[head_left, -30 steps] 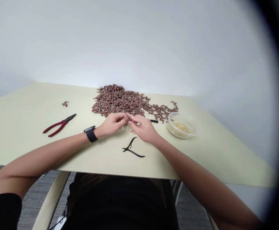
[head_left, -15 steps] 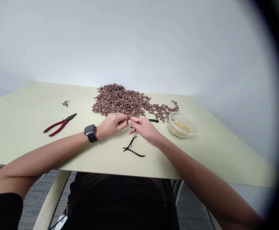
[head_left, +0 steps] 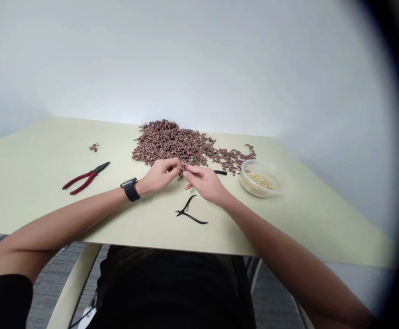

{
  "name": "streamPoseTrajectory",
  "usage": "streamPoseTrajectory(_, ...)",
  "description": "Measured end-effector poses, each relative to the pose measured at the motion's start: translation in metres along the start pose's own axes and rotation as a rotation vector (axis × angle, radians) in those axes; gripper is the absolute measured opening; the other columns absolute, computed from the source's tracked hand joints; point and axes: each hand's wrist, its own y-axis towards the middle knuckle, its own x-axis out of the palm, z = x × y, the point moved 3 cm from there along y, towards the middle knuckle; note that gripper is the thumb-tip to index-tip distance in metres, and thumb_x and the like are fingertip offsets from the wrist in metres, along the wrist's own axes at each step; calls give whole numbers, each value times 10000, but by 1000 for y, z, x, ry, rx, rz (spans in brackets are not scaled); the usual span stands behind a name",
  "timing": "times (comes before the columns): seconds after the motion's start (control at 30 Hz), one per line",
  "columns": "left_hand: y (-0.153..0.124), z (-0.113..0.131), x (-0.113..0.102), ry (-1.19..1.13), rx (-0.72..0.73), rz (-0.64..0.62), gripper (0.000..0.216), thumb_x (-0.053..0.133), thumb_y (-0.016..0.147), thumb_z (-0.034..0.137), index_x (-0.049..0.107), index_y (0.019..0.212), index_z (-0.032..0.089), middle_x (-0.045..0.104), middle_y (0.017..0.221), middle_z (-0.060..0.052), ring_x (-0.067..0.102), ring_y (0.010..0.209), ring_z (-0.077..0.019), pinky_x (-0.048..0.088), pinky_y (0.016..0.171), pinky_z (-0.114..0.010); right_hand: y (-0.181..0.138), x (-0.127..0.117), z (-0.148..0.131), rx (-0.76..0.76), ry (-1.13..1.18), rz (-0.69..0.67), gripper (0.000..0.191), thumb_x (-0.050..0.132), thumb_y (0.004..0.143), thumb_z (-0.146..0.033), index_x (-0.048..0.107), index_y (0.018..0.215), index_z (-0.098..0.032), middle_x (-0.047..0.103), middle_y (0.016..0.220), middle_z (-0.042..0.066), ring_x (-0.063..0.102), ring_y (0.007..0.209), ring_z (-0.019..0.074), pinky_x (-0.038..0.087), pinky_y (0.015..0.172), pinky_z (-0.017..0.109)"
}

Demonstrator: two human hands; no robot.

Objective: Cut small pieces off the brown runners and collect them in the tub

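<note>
My left hand (head_left: 163, 175) and my right hand (head_left: 204, 182) meet at the front edge of a big heap of small reddish-brown pieces (head_left: 172, 144). Between their pinched fingertips is a small reddish-brown piece (head_left: 182, 170), partly covered by the fingers; its exact kind is too small to make out. Black nippers (head_left: 188, 211) lie on the table just below my hands, their handles spread. A black tool handle (head_left: 220, 172) pokes out from behind my right hand, the rest hidden.
Red-handled pliers (head_left: 87, 178) lie at the left, with a small reddish-brown cluster (head_left: 94, 147) beyond them. A clear round plastic tub (head_left: 245, 179) holding small gold-coloured bits (head_left: 261, 181) stands at the right. The pale table (head_left: 134, 233) meets a wall at the back.
My left wrist has turned a little, so the watch shows more of its strap. Both hands have shifted slightly, and more of the held piece shows between the fingertips.
</note>
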Motion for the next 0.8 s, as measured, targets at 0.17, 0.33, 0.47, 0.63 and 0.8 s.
streamPoseTrajectory(0.17,3,-7,-1,-261,-133,5,211,557,949,341,601,839,166,556,735,3,460,637,-103,373,594,-232,-2,1,4,-124,-90,73,503,606,946,-469,657,1390,-240,611,993,67,649,736,162,627,743,362)
streamPoseTrajectory(0.33,1,-17,10,-731,-408,-165,213,594,919,373,580,820,186,399,612,40,286,466,-68,201,438,-222,-2,0,6,-179,-176,44,533,566,974,-462,603,1458,-242,596,992,81,624,805,191,614,780,376)
streamPoseTrajectory(0.47,1,-16,11,-842,-467,-169,183,649,880,345,605,825,177,400,616,37,261,459,-51,161,428,-215,-3,-2,2,-218,-277,47,510,547,990,-432,604,1459,-239,609,972,83,605,806,187,597,775,357)
streamPoseTrajectory(0.63,-1,-15,11,-807,-459,-178,198,662,881,349,625,820,163,370,623,44,234,474,-45,152,431,-211,-4,1,2,-216,-293,29,465,548,991,-399,646,1414,-233,617,944,73,624,762,167,600,747,345)
streamPoseTrajectory(0.8,-2,-9,7,-596,-309,-144,196,627,898,333,633,823,152,429,612,36,308,496,-61,226,457,-219,-5,7,2,-103,-74,49,391,600,946,-436,759,1212,-197,662,1079,83,681,734,153,633,694,326)
